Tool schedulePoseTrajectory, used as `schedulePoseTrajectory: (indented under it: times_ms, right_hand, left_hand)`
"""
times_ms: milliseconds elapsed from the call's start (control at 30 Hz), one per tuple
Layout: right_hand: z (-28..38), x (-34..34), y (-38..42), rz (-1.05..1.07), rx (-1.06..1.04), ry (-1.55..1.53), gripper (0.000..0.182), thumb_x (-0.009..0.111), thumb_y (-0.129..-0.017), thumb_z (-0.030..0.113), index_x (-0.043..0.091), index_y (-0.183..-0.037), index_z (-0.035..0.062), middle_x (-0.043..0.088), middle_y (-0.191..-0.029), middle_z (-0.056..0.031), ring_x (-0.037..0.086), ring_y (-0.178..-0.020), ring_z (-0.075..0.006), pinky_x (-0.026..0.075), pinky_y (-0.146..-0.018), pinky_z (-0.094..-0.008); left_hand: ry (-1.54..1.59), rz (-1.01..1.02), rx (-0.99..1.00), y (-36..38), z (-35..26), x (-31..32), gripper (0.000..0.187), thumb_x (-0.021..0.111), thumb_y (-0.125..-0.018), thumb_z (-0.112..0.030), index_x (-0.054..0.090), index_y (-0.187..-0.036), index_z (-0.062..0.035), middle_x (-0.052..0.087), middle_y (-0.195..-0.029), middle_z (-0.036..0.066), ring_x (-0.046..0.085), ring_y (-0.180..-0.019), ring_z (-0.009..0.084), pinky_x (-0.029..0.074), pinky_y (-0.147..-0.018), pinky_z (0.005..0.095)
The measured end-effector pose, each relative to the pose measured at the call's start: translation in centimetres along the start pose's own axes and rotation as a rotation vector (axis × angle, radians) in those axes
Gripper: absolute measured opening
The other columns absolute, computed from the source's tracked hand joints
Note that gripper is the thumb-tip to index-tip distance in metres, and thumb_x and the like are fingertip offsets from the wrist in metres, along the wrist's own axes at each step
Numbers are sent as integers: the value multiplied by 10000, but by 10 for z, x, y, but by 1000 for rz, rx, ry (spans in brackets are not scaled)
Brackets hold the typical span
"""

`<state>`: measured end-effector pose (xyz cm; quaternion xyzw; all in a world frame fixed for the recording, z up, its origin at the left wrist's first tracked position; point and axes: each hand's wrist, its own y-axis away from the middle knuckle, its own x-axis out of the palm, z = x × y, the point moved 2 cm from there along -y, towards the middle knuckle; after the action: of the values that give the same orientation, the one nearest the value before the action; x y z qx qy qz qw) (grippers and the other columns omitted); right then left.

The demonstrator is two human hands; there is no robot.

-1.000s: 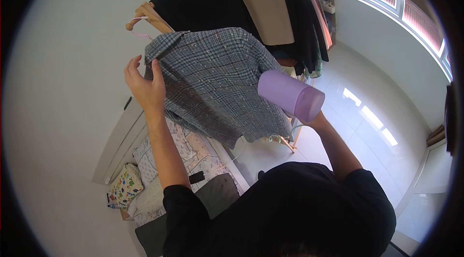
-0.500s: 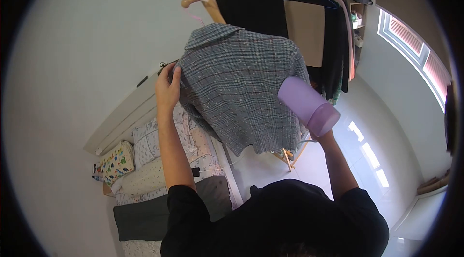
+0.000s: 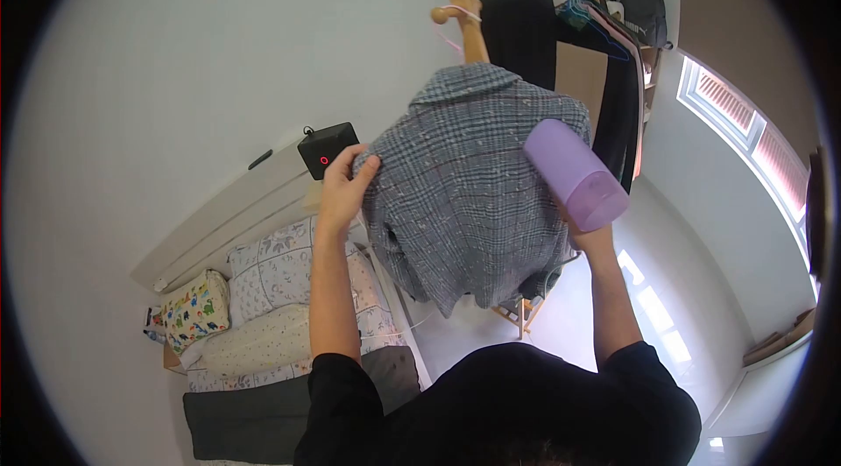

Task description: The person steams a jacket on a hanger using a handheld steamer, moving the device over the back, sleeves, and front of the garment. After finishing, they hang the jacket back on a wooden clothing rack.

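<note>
A grey plaid shirt (image 3: 469,186) hangs from a pink hanger (image 3: 451,24) on a wooden clothes rail (image 3: 477,19). My left hand (image 3: 343,186) pinches the shirt's left shoulder and sleeve edge. My right hand (image 3: 585,236) holds a purple cylindrical handheld device (image 3: 574,172), which is pressed against the shirt's right side. Most of my right hand is hidden behind the device. A white cord runs down below the shirt.
More dark clothes (image 3: 561,45) hang further along the rail. A small black box with a red light (image 3: 326,151) sits by the white headboard (image 3: 219,221). A bed with patterned pillows (image 3: 263,308) lies at lower left. A window (image 3: 745,124) is at right.
The view has swung so the shirt and rail sit more to the right. My left hand keeps its hold on the shoulder. The purple device has shifted slightly up along the shirt's right side.
</note>
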<state>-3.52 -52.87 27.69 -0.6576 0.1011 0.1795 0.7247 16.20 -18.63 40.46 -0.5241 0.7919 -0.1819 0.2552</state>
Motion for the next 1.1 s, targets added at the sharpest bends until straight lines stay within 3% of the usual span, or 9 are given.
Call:
schedulePoseTrajectory:
  times_ms: [67,300,400,533,633,700,800,900,1100]
  right_hand:
    - [3,2,-5,124,374,-129,238,662,-848,280,656,-892,46,565,-616,-41,553,-538,-141,429,-509,-312]
    - [51,10,-30,169,508,-62,223,660,-843,258,654,-911,46,580,-651,-47,566,-577,-155,438,-534,-328]
    - [82,20,-39,8,-155,341,245,618,-825,166,648,-1057,93,631,-834,-69,598,-754,-245,456,-661,-409]
    - [96,11,-53,-94,-197,358,181,607,-850,182,654,-991,80,608,-733,-67,588,-660,-224,455,-608,-395]
    - [98,-2,-66,84,195,178,157,609,-861,206,649,-915,64,568,-632,-73,567,-568,-202,454,-559,-377]
    - [113,-12,-90,492,936,-223,380,610,-837,199,562,-1204,110,555,-1224,-125,507,-1150,-328,389,-970,-448]
    - [133,11,-84,268,638,-260,186,625,-846,225,644,-907,51,595,-683,-74,596,-627,-222,472,-609,-385]
    - [134,55,-47,175,-53,51,395,598,-828,163,545,-1202,49,556,-1204,-162,509,-1138,-354,388,-974,-442]
    - [127,45,-38,284,-47,189,422,607,-792,131,549,-1203,52,562,-1193,-174,509,-1138,-364,390,-969,-460]
  left_hand:
    - [92,-13,-17,3,6,1,269,674,-867,-169,613,-1037,30,636,-902,31,564,-834,92,456,-759,222]
    - [179,9,18,3,13,0,305,677,-862,-154,602,-1069,56,656,-952,75,594,-834,101,473,-750,226]
    - [299,31,38,3,16,-3,321,662,-873,-145,581,-1104,63,655,-979,82,597,-838,104,472,-761,223]
    - [497,90,-55,3,24,-9,325,638,-889,-129,558,-1138,64,652,-1006,91,598,-843,100,470,-764,213]
    - [548,106,-77,6,28,-13,308,617,-900,-113,552,-1145,61,661,-989,87,602,-841,89,472,-751,204]
    - [465,152,-60,3,28,-16,290,606,-905,-106,556,-1138,60,672,-958,77,609,-833,86,475,-739,202]
    - [458,157,-43,1,27,-17,291,603,-911,-116,557,-1138,61,680,-944,76,613,-823,87,476,-730,201]
    - [515,180,-61,-1,29,-14,308,608,-911,-131,552,-1141,67,679,-966,88,618,-827,94,481,-736,204]
    - [551,181,-61,-4,32,-18,314,602,-915,-129,543,-1149,71,674,-989,96,623,-839,102,491,-751,212]
